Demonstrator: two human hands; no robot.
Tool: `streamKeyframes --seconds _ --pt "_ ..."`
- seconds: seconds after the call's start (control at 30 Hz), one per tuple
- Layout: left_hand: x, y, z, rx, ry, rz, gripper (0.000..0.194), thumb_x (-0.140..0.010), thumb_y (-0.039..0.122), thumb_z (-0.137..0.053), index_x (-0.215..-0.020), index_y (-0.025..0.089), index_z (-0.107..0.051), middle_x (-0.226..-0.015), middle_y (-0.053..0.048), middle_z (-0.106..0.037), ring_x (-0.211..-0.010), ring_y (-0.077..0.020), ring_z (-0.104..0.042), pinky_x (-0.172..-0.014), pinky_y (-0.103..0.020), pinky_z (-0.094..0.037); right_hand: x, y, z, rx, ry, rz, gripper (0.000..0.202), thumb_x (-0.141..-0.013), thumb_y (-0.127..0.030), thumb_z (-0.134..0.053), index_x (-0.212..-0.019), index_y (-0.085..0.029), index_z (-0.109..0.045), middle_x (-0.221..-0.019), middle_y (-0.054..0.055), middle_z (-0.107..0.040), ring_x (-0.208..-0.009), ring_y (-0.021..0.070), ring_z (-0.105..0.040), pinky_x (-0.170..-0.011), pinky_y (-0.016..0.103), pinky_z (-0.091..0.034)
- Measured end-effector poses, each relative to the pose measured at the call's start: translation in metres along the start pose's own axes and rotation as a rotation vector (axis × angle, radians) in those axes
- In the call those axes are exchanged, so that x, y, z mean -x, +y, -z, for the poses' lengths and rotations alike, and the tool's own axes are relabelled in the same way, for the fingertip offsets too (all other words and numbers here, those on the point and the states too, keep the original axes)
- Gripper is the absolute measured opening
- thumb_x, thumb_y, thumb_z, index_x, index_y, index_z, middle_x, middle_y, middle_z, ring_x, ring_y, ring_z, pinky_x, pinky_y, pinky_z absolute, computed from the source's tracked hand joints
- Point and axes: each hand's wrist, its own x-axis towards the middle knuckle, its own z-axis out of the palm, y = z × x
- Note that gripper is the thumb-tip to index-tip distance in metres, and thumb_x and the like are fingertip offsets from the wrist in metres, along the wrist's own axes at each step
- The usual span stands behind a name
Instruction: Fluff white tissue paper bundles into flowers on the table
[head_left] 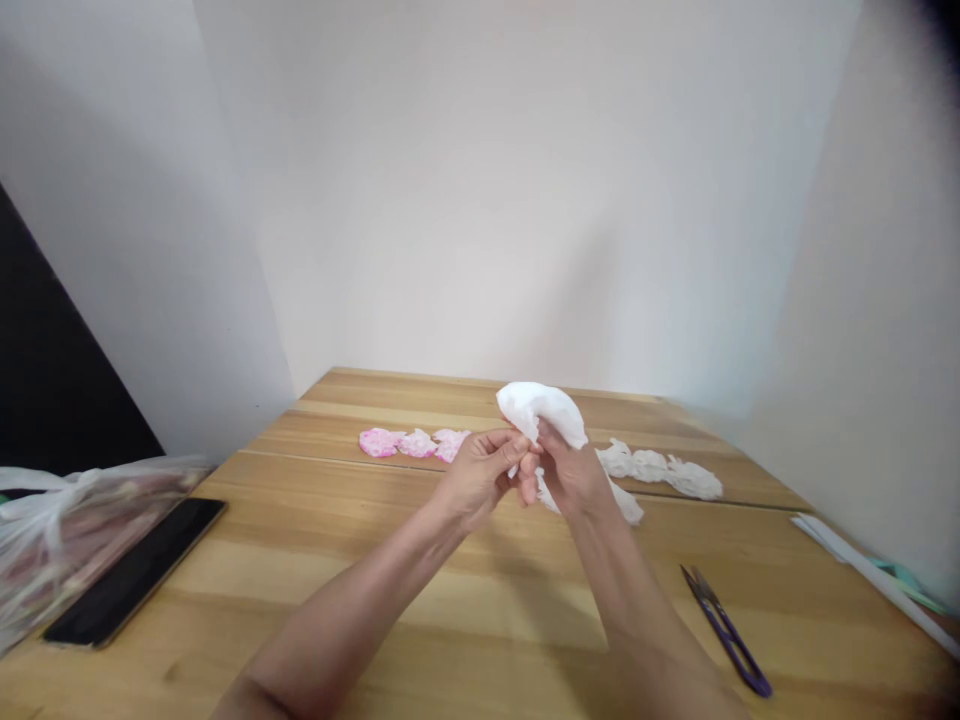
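Note:
Above the middle of the table, both my hands hold a thin white piece (pixel 544 402), which looks like soft paper or cloth and curves over in an arch. My left hand (pixel 484 470) pinches its lower gathered end between thumb and fingers. My right hand (pixel 568 468) grips the same piece from the right, its fingers partly hidden under the arch. Behind my left hand lies a row of pink and white ruffled pieces (pixel 416 443). White ruffled pieces (pixel 660 468) lie beyond my right hand, and another white piece (pixel 626 503) shows partly behind my right wrist.
Purple-handled thread snips (pixel 726 632) lie at the right front of the wooden table (pixel 420 640). A black phone (pixel 139 570) and a clear plastic bag (pixel 82 540) are at the left. White strips (pixel 874 575) and a green item (pixel 911 583) lie along the right edge. Walls stand behind.

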Motion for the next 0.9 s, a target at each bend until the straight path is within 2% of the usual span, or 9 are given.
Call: streamKeyframes --seconds 0.1,0.17,0.23,0.33,0.4,0.53,0.73,0.8,0.9 --pt "0.001 0.002 0.002 -0.388 0.099 -0.196 0.035 -0.078 0.044 -0.06 -0.06 0.014 -0.055 -0.048 0.0 -0.056 -0.043 -0.0109 -0.053 -0.048 -0.023 -0.042 -0.001 0.004 -0.001 -0.083 -0.055 0.037 0.035 -0.065 -0.05 -0.074 -0.079 -0.019 -0.068 -0.053 -0.001 -0.061 -0.046 0.0158 -0.055 -0.05 0.031 -0.048" --pt "0.002 0.004 0.005 -0.685 0.161 -0.333 0.032 -0.084 0.035 -0.053 -0.058 0.015 -0.054 -0.05 -0.001 -0.057 -0.047 -0.0117 -0.054 -0.051 -0.023 -0.041 -0.003 0.009 -0.002 -0.094 0.021 0.133 0.036 -0.062 -0.046 -0.077 -0.086 -0.02 -0.068 -0.07 0.002 -0.069 -0.066 0.0197 -0.063 -0.064 0.033 -0.051" --pt "0.003 0.006 0.009 -0.995 0.222 -0.494 0.029 -0.084 0.022 -0.048 -0.057 0.017 -0.054 -0.053 -0.002 -0.058 -0.051 -0.0119 -0.054 -0.054 -0.023 -0.039 -0.004 0.014 -0.005 -0.062 0.091 0.182 0.04 -0.063 -0.046 -0.077 -0.092 -0.02 -0.067 -0.08 0.005 -0.071 -0.083 0.0232 -0.065 -0.076 0.035 -0.051" --pt "0.002 0.004 0.016 -1.359 0.317 -0.714 0.026 -0.081 0.012 -0.046 -0.057 0.018 -0.054 -0.057 -0.003 -0.058 -0.055 -0.0132 -0.052 -0.055 -0.025 -0.034 -0.004 0.023 -0.013 -0.033 0.19 0.23 0.042 -0.065 -0.046 -0.074 -0.097 -0.021 -0.067 -0.085 0.006 -0.072 -0.094 0.0243 -0.063 -0.084 0.037 -0.049" --pt "0.0 0.001 0.02 -1.464 0.341 -0.772 0.025 -0.083 0.011 -0.044 -0.062 0.018 -0.057 -0.061 -0.005 -0.059 -0.057 -0.0146 -0.052 -0.056 -0.026 -0.033 -0.003 0.026 -0.019 -0.048 0.25 0.246 0.042 -0.067 -0.045 -0.073 -0.1 -0.02 -0.066 -0.09 0.007 -0.072 -0.098 0.0238 -0.062 -0.086 0.036 -0.048" --pt "-0.007 0.0 0.02 -1.397 0.318 -0.674 0.023 -0.087 0.017 -0.043 -0.073 0.017 -0.062 -0.071 -0.006 -0.064 -0.066 -0.0164 -0.056 -0.062 -0.027 -0.037 -0.003 0.03 -0.023 -0.072 0.344 0.15 0.043 -0.07 -0.046 -0.07 -0.101 -0.015 -0.066 -0.096 0.009 -0.071 -0.096 0.0232 -0.063 -0.082 0.034 -0.049" --pt "-0.011 0.006 0.016 -1.13 0.266 -0.453 0.025 -0.083 0.019 -0.048 -0.059 0.017 -0.056 -0.058 -0.001 -0.056 -0.057 -0.0121 -0.05 -0.059 -0.024 -0.035 -0.008 0.033 -0.016 -0.092 0.378 0.03 0.043 -0.066 -0.046 -0.074 -0.093 -0.013 -0.068 -0.09 0.008 -0.071 -0.089 0.0223 -0.064 -0.076 0.032 -0.049" --pt "-0.011 0.006 0.018 -0.95 0.256 -0.353 0.025 -0.082 0.023 -0.05 -0.059 0.016 -0.053 -0.053 0.001 -0.053 -0.053 -0.0109 -0.048 -0.055 -0.023 -0.035 -0.01 0.032 -0.013 -0.085 0.323 0.03 0.041 -0.065 -0.046 -0.075 -0.09 -0.014 -0.068 -0.084 0.006 -0.071 -0.085 0.0211 -0.064 -0.075 0.032 -0.049" --pt "-0.013 0.008 0.021 -0.496 0.15 -0.165 0.032 -0.082 0.036 -0.053 -0.058 0.016 -0.048 -0.049 0.003 -0.047 -0.044 -0.0083 -0.044 -0.048 -0.022 -0.033 -0.009 0.025 -0.011 -0.05 0.132 0.018 0.035 -0.068 -0.046 -0.072 -0.085 -0.016 -0.067 -0.074 0.003 -0.069 -0.076 0.0195 -0.064 -0.068 0.03 -0.05"
